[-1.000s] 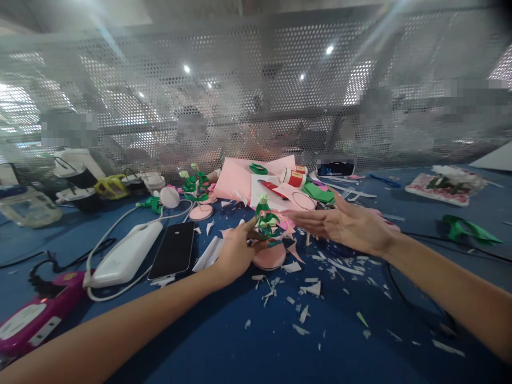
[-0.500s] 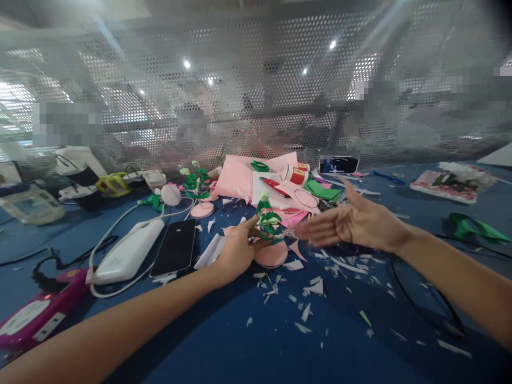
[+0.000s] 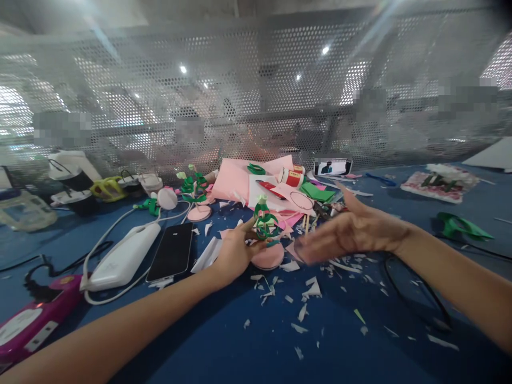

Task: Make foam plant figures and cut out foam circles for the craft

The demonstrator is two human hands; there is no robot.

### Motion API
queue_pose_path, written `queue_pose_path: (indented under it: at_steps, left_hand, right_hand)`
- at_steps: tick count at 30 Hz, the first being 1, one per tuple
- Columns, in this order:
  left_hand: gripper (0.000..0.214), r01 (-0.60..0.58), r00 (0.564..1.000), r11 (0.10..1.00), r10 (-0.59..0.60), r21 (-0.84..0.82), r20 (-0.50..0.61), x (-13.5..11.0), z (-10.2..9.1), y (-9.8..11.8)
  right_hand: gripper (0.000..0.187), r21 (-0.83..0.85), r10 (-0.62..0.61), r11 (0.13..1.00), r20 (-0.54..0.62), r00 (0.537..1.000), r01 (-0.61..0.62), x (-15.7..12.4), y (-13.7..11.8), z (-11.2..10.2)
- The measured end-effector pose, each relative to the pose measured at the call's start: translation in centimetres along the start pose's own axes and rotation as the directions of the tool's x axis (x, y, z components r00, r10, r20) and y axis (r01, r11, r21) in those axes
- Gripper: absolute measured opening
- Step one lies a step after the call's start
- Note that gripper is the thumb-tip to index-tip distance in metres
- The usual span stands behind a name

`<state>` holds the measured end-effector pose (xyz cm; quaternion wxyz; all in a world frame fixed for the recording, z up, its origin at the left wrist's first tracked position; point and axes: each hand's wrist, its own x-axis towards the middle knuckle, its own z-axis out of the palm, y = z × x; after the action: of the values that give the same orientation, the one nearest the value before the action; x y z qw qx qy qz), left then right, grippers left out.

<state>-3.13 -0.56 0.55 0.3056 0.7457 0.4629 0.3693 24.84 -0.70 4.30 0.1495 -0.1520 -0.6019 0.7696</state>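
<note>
A small green paper tree [image 3: 265,220], made of curled strips with a pale top, stands upright on a round pink base [image 3: 269,257]. Its lower strips are between the fingers of my left hand [image 3: 235,252], which comes in from the left. To the right of the tree, my right hand [image 3: 348,232] is held above the paper scraps, fingers stretched out and thumb raised, a little blurred, with nothing in it. A second green paper tree [image 3: 194,186] on a pink disc [image 3: 199,213] stands further back on the left.
Paper scraps [image 3: 312,288] litter the blue table. Pink sheets [image 3: 230,178], a red-and-white roll [image 3: 290,177] and green paper [image 3: 318,192] lie behind. A black phone [image 3: 171,252], white power bank [image 3: 122,256], cables and a magenta power strip [image 3: 40,320] lie left. A propped phone [image 3: 333,167] stands behind.
My right hand has moved slightly down, its fingers tilting lower. My left hand keeps its hold on the paper tree. The whole view has shifted a little.
</note>
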Motion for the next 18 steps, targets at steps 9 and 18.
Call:
queue_pose_path:
  at_steps: [9, 18]
  left_hand:
    - [0.037, -0.019, 1.0, 0.999, 0.019, -0.051, -0.011, -0.1, 0.1, -0.3]
    - [0.041, 0.023, 0.999, 1.0, -0.023, -0.002, -0.022, -0.2, 0.0, 0.7]
  right_hand:
    - [0.082, 0.048, -0.108, 0.993, -0.04, 0.993, 0.11, -0.2, 0.0, -0.6]
    - [0.085, 0.073, -0.118, 0.989, -0.121, 0.986, 0.127, 0.1, 0.0, -0.3]
